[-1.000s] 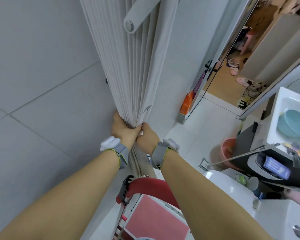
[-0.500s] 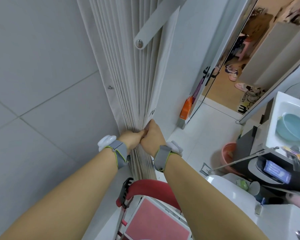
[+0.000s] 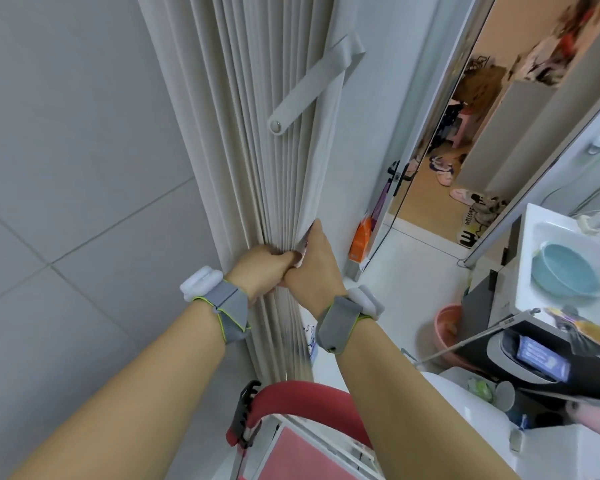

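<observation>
A pale grey pleated curtain (image 3: 274, 98) hangs bunched against the tiled wall. A matching tie strap (image 3: 312, 81) with a metal snap at its loose end dangles across the folds above my hands. My left hand (image 3: 260, 268) grips the gathered pleats from the left. My right hand (image 3: 314, 261) grips the curtain's outer panel from the right, thumb side against my left hand. Both wrists wear grey bands with white pods. The fingertips are hidden in the folds.
A red-handled step ladder (image 3: 291, 393) stands right below my arms. To the right are a white sink counter (image 3: 534, 271) with a blue basin (image 3: 565, 271), a pink bucket (image 3: 447, 327) on the floor and an open doorway (image 3: 465, 161). An orange bottle (image 3: 361, 240) stands by the door frame.
Both hands have slid down the gathered curtain, staying pressed together. The strap with the snap now hangs farther above them, and the view has tilted lower.
</observation>
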Demonstrator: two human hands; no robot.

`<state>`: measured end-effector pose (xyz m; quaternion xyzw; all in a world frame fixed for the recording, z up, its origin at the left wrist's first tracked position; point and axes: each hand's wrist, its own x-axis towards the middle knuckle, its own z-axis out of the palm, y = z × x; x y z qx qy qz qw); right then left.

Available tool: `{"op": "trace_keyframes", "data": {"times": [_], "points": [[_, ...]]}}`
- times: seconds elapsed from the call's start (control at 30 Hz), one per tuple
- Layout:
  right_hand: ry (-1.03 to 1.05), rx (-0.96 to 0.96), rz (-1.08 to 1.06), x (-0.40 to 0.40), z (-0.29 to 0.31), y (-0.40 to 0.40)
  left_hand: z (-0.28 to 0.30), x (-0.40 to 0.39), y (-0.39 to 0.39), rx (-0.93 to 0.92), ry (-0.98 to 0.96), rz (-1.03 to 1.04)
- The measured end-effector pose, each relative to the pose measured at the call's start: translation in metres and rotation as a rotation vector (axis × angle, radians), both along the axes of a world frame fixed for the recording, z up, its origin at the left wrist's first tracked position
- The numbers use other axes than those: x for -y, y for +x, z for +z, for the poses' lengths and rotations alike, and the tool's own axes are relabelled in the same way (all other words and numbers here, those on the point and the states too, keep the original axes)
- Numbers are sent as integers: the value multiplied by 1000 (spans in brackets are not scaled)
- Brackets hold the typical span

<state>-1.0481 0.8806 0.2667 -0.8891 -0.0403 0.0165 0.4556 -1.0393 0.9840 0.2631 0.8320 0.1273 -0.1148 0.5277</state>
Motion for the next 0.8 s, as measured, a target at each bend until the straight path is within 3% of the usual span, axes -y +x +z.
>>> {"op": "trace_keyframes", "data": {"times": [0.17, 0.47, 0.7, 0.8], "points": [[29, 54, -3, 5, 25, -1, 29, 4, -1, 130, 49, -41], [38, 322, -35, 13, 86, -7, 99, 8, -6, 371, 196, -107], [157, 566, -43, 13, 144, 0, 157, 4, -10, 677, 177, -97], [275, 488, 26, 13, 167, -5, 182, 0, -16, 772, 162, -58]]}}
